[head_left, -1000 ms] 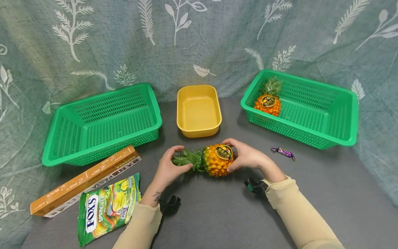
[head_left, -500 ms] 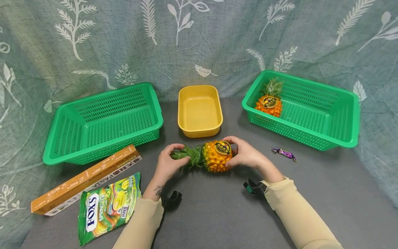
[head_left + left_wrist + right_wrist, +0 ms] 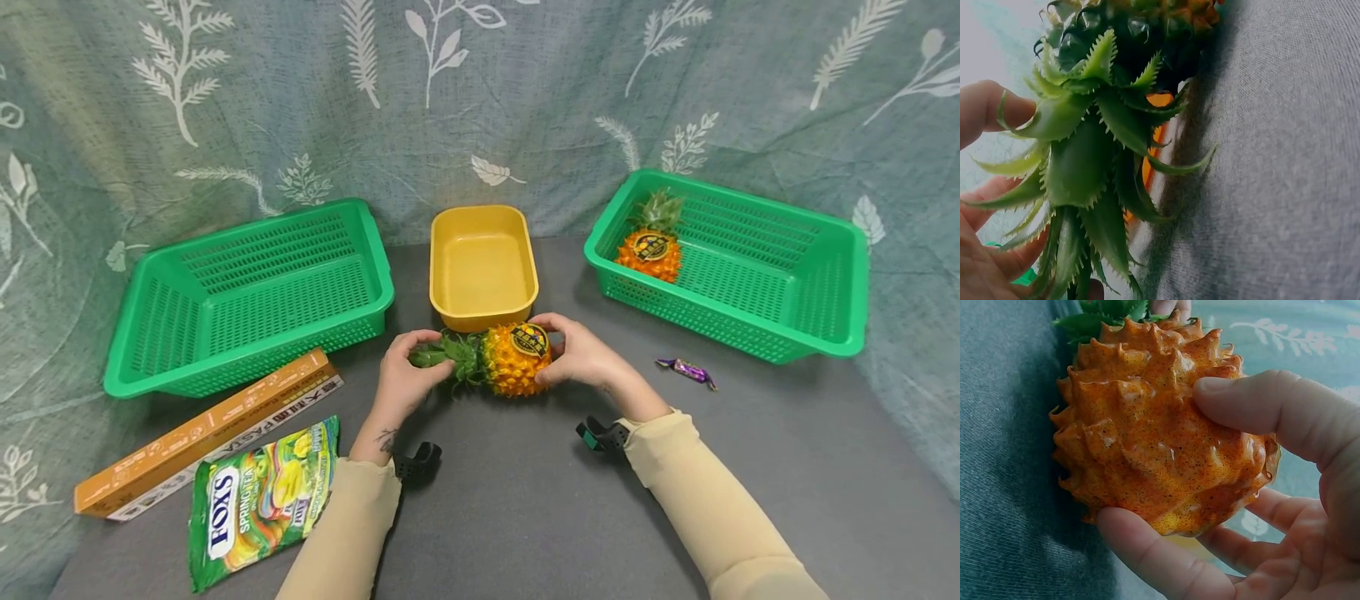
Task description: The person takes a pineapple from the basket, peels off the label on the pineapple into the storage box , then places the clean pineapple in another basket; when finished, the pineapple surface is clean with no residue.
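Observation:
An orange-and-green pineapple [image 3: 510, 375] with a black round label lies on its side, its leafy crown toward the left. My left hand [image 3: 401, 375] holds the crown between thumb and fingers; the left wrist view shows the spiky leaves [image 3: 1082, 162] close up. At the fruit's other end, my right hand [image 3: 592, 358] grips the rounded base. Thumb and fingers curl round the knobbly orange skin [image 3: 1141, 431] in the right wrist view. Just behind the fruit stands a yellow bin [image 3: 483, 318], which its top side overlaps in the head view; whether they touch, I cannot tell.
Green baskets stand at left [image 3: 273, 348] and right [image 3: 735, 325]; the right one holds another pineapple [image 3: 648, 254]. On the left lie a long pasta box [image 3: 210, 433] and a green candy bag [image 3: 262, 500]. A purple wrapped candy [image 3: 687, 370] lies at right.
Both hands have moved the pineapple away from me, toward the yellow bin, and slightly to the left. The baskets, box, bag and candy keep their places.

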